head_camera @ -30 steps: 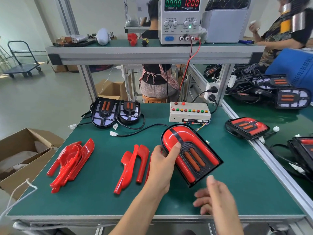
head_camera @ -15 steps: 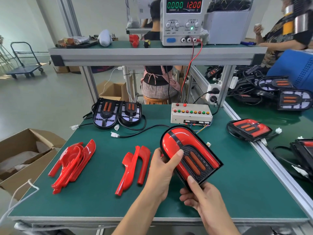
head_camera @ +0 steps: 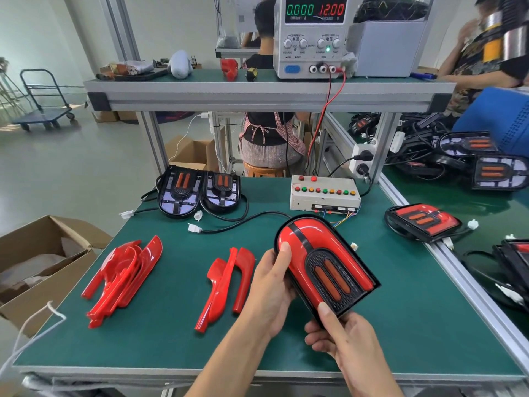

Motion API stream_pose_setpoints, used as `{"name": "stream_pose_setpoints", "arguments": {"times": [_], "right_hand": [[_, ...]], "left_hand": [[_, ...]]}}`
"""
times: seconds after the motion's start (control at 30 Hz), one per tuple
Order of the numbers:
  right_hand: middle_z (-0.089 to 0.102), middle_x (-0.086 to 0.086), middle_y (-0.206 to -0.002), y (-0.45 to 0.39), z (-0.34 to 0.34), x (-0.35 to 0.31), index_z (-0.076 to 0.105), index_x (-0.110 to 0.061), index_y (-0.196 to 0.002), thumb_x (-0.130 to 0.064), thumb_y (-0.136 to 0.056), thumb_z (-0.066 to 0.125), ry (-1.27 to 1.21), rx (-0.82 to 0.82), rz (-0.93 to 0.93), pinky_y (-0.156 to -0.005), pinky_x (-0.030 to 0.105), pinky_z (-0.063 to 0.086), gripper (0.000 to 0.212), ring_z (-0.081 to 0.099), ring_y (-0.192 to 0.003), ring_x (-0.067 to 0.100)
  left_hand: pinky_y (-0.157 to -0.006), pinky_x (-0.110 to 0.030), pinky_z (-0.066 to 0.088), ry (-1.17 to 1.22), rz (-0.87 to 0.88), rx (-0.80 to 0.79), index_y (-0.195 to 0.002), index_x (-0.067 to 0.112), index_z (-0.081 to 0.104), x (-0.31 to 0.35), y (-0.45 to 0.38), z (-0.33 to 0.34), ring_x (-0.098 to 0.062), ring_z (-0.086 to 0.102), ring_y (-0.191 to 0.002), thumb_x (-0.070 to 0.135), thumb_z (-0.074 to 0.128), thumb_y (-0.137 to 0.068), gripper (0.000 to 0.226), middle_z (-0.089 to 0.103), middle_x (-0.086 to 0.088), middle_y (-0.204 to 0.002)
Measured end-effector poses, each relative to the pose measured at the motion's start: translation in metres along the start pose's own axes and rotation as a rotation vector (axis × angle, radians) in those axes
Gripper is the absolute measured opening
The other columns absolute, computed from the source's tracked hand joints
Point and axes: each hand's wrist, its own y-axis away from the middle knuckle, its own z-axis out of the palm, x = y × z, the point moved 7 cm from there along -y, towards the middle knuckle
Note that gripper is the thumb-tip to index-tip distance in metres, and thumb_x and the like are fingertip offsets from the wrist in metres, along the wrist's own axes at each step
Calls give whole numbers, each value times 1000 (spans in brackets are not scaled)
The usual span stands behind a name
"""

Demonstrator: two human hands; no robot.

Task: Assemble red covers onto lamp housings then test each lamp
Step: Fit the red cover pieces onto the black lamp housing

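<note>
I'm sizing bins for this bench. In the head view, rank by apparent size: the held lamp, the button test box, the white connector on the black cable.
1. Held lamp, though nearness to the camera inflates it.
2. Button test box.
3. White connector, clearly smallest.

Green bench: two cover piles lower left and centre; two bare housings upper centre with loose plugs; button box centre right. Shelf above carries power supply.
</note>
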Motion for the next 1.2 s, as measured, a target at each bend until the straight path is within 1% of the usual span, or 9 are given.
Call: {"name": "stream_pose_setpoints", "arguments": {"times": [0.27,0.37,0.43,0.5,0.77,1.0,1.1,1.13,1.2], "right_hand": [[75,24,-84,-1,1,3,64,3,-107,-48,-68,76,17,-15,1,-61,29,59,65,73,-70,33],[75,23,-83,-1,2,2,65,3,-106,-46,-71,76,51,-16,-14,-60,29,59,61,73,-69,32],[75,23,-81,-1,3,1,65,4,-105,-45,-73,74,76,-23,-24,-59,30,58,59,72,-67,32],[74,24,-80,-1,3,1,64,4,-106,-44,-74,73,83,-31,-25,-57,30,58,59,72,-65,32],[74,24,-79,2,3,-2,63,5,-104,-42,-74,73,99,-46,-37,-58,32,58,56,72,-65,33],[74,25,-81,2,2,-1,62,6,-105,-42,-73,75,79,-50,-17,-60,33,58,59,71,-65,32],[74,25,-81,1,3,-1,63,6,-105,-42,-73,76,86,-56,-20,-61,34,58,60,70,-65,31],[74,25,-81,1,3,-1,63,6,-105,-41,-73,76,86,-57,-17,-60,33,57,59,70,-65,31],[74,25,-81,2,4,-2,63,5,-106,-39,-74,76,84,-67,-13,-60,33,57,56,70,-65,31]], "left_hand": [[-102,-59,48,30,-54,36,-136,-3,51,3,0,-3,-31,66,-109,37,51,-102,52,68,-21,-127],[-106,-54,49,36,-93,18,-134,9,62,5,-2,0,-28,66,-119,54,44,-100,59,71,-14,-125],[-104,-51,51,34,-81,32,-129,11,66,6,-3,1,-27,67,-118,61,49,-91,64,72,-12,-122],[-102,-52,53,25,-49,63,-124,8,67,6,-4,-1,-29,68,-115,59,55,-87,65,73,-15,-120],[-88,-55,57,-21,-23,91,-118,2,66,9,-3,-8,-27,71,-96,57,60,-90,63,72,-22,-116],[-97,-59,52,-43,-37,95,-123,-1,63,11,-2,-7,-27,68,-97,52,55,-98,59,67,-27,-121],[-91,-47,57,-32,-83,69,-118,13,73,11,-4,-4,-22,70,-97,54,52,-98,49,71,-19,-119],[-91,-45,56,-36,-90,52,-116,18,75,11,-4,-3,-22,72,-100,59,52,-96,51,74,-15,-116],[-99,-48,55,-18,-80,72,-118,16,73,11,-6,-5,-28,71,-108,60,59,-91,54,76,-11,-113]]}}
